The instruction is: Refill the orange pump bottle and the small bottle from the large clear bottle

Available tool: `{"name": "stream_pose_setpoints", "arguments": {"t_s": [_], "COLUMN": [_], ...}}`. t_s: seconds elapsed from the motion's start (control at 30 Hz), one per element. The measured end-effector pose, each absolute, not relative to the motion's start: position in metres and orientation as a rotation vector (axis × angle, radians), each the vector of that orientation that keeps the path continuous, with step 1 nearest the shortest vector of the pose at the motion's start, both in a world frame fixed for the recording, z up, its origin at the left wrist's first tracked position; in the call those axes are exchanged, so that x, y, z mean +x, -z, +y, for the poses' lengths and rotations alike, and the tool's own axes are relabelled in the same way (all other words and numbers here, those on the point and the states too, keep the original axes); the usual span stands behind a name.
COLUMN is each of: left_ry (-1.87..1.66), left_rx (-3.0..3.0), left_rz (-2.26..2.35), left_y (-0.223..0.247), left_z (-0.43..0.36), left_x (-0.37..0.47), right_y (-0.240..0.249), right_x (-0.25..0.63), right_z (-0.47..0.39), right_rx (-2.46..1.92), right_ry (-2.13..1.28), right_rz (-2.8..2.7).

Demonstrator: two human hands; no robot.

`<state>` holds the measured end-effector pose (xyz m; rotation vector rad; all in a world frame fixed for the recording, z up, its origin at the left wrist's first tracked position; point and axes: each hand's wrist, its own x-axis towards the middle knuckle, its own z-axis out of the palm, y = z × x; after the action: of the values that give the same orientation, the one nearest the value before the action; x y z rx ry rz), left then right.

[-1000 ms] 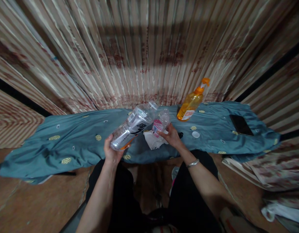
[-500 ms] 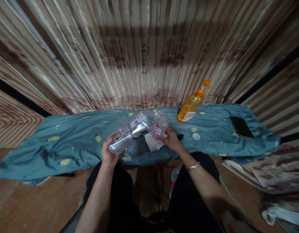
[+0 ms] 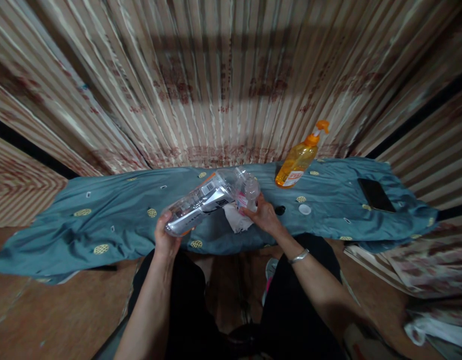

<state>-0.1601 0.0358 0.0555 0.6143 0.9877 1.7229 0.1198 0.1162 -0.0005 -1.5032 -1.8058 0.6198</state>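
Observation:
My left hand is wrapped round the base of a large clear bottle with a silver label, which lies tilted up to the right. In my right hand is a small clear bottle with a pink label, its neck meeting the large bottle's neck or overlapping it; which of the two I cannot tell. A crumpled white tissue shows just below the small bottle. Just right of my right hand, a small black object and a round white cap rest on the cloth.
An orange pump bottle stands at the back right of the teal cloth. Farther right lies a black phone. A pleated curtain hangs behind the cloth-covered surface.
The small bottle has tilted slightly in my right hand and sits a little closer to upright. The view has shifted slightly; both hands keep their hold.

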Motion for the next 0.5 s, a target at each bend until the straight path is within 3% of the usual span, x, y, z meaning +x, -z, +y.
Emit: {"name": "stream_pose_setpoints", "arguments": {"t_s": [0.5], "left_ry": [-1.784], "left_rx": [0.586], "left_rz": [1.03], "left_y": [-0.054], "left_z": [0.033], "left_x": [-0.17], "right_y": [0.004], "right_x": [0.12], "right_z": [0.115], "right_rx": [-1.495], "right_ry": [-0.546], "right_rz": [-1.825]}}
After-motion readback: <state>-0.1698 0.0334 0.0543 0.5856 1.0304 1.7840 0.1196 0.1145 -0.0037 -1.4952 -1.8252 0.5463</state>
